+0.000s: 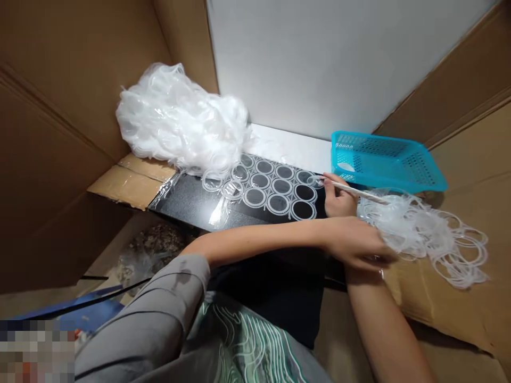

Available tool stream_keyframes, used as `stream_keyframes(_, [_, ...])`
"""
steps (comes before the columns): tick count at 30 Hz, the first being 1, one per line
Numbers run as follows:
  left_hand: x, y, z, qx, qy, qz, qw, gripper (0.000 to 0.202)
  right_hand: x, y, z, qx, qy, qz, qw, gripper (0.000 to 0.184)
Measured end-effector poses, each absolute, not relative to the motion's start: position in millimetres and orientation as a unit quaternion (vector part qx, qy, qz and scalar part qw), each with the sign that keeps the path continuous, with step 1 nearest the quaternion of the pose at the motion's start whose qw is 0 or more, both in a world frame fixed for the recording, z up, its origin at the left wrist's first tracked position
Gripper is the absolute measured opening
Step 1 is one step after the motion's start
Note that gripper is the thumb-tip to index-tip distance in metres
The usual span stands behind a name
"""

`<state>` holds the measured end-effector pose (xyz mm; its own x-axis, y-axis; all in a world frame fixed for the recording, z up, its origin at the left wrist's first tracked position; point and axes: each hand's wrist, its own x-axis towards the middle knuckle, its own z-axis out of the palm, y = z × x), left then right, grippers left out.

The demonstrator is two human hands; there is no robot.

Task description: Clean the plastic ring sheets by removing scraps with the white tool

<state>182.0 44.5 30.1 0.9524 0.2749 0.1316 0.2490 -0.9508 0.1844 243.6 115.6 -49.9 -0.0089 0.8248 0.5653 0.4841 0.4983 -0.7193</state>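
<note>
A black board (187, 202) lies in front of me with several clear plastic rings (277, 203) set on it in rows. My right hand (339, 198) is closed on a thin white stick (361, 192) whose tip touches a ring at the board's right edge. My left arm crosses over my right forearm. My left hand (359, 243) rests at the near edge of a loose pile of clear rings (427, 234) on the right, fingers pressed together on some of them.
A large heap of white plastic rings (179, 125) sits at the back left. A turquoise mesh basket (399, 165) stands at the back right. Cardboard walls (59, 133) close in both sides, with a white panel (327, 64) behind.
</note>
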Motion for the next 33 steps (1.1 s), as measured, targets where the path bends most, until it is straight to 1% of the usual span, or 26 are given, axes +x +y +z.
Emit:
stream_keyframes(4, [132.6,60.0,2.8,0.988,0.072,0.123,0.054,0.025,241.3,118.3,-48.2,-0.474,-0.698,0.202,0.498,0.043])
stream_keyframes(7, [121.2,58.8,-15.7,0.991,0.031,0.124,0.045,0.019,239.1,118.5,-44.0,-0.482,-0.697,0.218,0.485,0.041])
stream_keyframes(9, [121.2,56.7,-23.8,0.991,0.018,0.131,0.038,0.022,237.0,118.7,-41.4,-0.484,-0.697,0.219,0.482,0.038])
stream_keyframes(14, [123.2,55.6,-35.4,0.986,0.015,0.165,0.033,0.024,232.3,119.3,-38.0,-0.442,-0.769,0.235,0.398,0.028])
stream_keyframes(16, [122.5,56.6,-38.3,0.985,0.007,0.170,0.036,0.023,231.5,119.8,-38.5,-0.427,-0.783,0.243,0.382,0.026])
stream_keyframes(22, [119.8,59.5,-42.0,0.982,0.019,0.186,0.037,0.022,232.1,124.7,-42.7,-0.438,-0.773,0.257,0.381,0.027])
stream_keyframes(26, [119.2,60.5,-45.7,0.978,0.014,0.207,0.032,0.019,231.4,126.9,-41.3,-0.456,-0.750,0.279,0.390,0.034])
stream_keyframes(30, [120.0,62.7,-49.7,0.979,0.023,0.201,0.030,0.017,229.9,125.4,-37.4,-0.460,-0.738,0.284,0.404,0.029])
stream_keyframes(33, [120.8,64.3,-49.5,0.980,0.024,0.193,0.037,0.018,229.4,122.6,-34.9,-0.469,-0.734,0.288,0.397,0.025])
